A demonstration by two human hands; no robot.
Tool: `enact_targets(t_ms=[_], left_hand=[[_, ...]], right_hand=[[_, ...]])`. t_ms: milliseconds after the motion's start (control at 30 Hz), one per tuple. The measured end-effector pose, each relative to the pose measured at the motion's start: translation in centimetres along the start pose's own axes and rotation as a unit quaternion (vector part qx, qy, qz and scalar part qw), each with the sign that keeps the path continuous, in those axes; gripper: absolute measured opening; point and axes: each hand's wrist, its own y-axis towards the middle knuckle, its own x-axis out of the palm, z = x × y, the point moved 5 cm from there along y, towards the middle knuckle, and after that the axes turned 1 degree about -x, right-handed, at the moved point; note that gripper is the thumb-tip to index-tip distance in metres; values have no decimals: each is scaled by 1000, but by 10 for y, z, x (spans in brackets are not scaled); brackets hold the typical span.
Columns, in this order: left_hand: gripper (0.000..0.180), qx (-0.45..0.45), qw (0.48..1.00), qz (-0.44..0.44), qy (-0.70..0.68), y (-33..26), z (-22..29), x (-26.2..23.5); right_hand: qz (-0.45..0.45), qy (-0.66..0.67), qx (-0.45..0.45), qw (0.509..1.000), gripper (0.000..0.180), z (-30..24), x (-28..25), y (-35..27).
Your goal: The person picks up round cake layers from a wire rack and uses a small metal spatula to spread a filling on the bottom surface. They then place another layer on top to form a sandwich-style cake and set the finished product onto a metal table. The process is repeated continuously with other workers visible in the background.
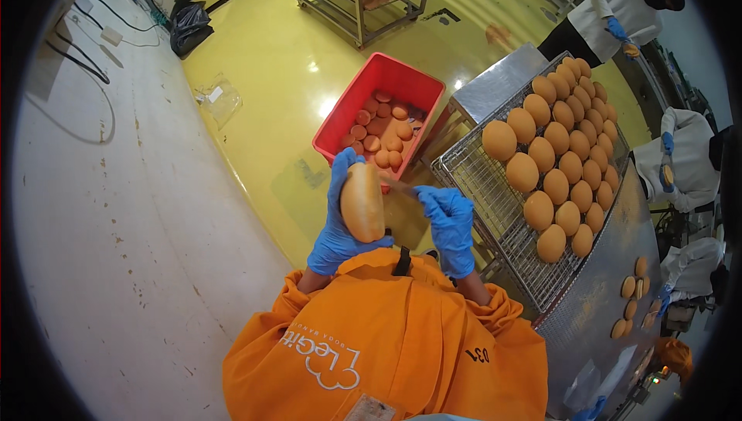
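Observation:
In my blue-gloved left hand (336, 224) is a round bun (362, 203), turned on edge with its pale side showing. My right hand (450, 224), also gloved in blue, is closed around the handle of a knife (399, 186). The thin blade points left toward the bun's upper edge; whether it touches or has entered the crust I cannot tell. Beyond both hands, a red plastic crate (330, 121) stands on the floor with several buns or bun pieces in its bottom.
At right, a wire rack (495, 197) carries rows of brown buns (551, 243) on a metal table (595, 320). More bun pieces lie near its far-right edge. Several co-workers (630, 15) in white stand along the right. A wheeled trolley (358, 11) of buns stands ahead; a white wall (116, 228) runs left.

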Motion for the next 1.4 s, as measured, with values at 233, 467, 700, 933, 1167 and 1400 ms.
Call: enact_targets(t_ms=[233,467,700,933,1167,1400], left_hand=[[135,-277,762,2,-585,6,13,32],[130,-124,951,30,-282,-3,-8,21],[115,-171,909,120,-361,-5,-10,17],[101,-247,888,132,-364,3,-34,28],[82,-307,922,-143,-185,-52,-107,159],[71,-340,807,-471,-110,-35,-45,306]], right_hand=[[47,-370,-297,879,50,-56,16,-25],[20,-301,-252,920,47,-70,19,-30],[5,-361,-260,896,38,-44,22,-30],[40,-92,38,994,56,80,-26,-38],[108,81,164,977,77,71,-79,-82],[329,408,301,797,53,131,-264,-206]])
